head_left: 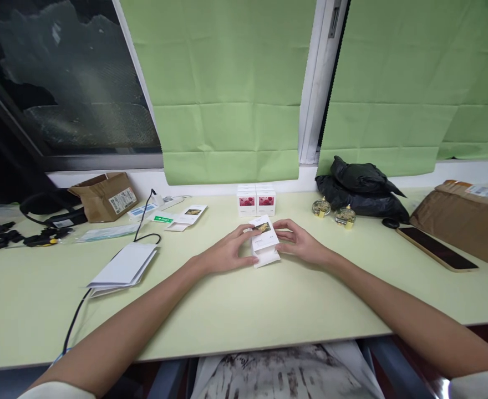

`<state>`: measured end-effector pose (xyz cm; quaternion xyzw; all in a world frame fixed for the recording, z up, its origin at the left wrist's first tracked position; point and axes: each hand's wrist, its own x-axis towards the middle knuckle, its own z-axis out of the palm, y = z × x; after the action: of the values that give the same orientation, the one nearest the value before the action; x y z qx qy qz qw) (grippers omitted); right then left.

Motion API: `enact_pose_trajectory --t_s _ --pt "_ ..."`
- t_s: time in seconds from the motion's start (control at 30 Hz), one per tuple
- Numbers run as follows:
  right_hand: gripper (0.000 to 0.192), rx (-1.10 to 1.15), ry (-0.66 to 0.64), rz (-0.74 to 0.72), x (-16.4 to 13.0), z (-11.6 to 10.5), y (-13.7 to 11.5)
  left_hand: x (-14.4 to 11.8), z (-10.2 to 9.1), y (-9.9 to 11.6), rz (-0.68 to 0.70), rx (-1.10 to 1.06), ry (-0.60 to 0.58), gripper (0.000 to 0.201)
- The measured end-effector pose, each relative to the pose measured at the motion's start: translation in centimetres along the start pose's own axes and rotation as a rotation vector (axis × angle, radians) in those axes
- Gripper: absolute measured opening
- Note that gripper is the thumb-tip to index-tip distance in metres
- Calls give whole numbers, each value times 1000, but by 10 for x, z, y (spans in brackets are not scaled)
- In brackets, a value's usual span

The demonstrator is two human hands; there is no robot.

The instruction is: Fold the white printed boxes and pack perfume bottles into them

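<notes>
Between my hands is a small white cardboard box (264, 241) with a yellowish flower picture on its face and an open flap at the end nearer me. My left hand (224, 252) grips its left side, fingers over the top and thumb by the flap. On the other side, my right hand (304, 243) has its curled fingers and thumb at the right edge. Directly behind stand several small white boxes with pink-red pictures (256, 203), set close together. A flattened carton with a similar flower print (191, 216) lies to the left.
Folded white card pieces (123, 267) and a black cable (80, 310) lie at left. Behind them is an opened brown box (108, 197). At right are two gold-coloured round items (344, 216), black plastic bags (362, 188), a phone (435, 247) and a large brown package (464, 221).
</notes>
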<state>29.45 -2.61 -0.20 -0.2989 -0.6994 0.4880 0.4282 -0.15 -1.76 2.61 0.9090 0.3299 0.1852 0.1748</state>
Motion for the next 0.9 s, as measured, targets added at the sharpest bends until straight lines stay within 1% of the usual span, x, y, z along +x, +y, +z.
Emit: enact_pose_trajectory --t_s 0.2,0.4,0.53,0.7,0.8,0.9 --pt "57 -274 -20 -14 -1 -1 2 -1 0 -5 -1 66 24 71" --pt "52 -455 -33 -51 -3 1 12 -2 0 -10 -15 62 43 64" --pt "46 -581 -30 -74 -2 5 9 -1 1 -10 -11 49 39 63" --pt "32 -655 11 -92 1 13 7 2 7 -9 -15 56 56 59" --pt "34 -680 52 -113 3 17 10 3 10 -7 -15 61 63 56" --pt "38 -707 84 -101 5 22 12 5 13 -5 -17 65 67 58"
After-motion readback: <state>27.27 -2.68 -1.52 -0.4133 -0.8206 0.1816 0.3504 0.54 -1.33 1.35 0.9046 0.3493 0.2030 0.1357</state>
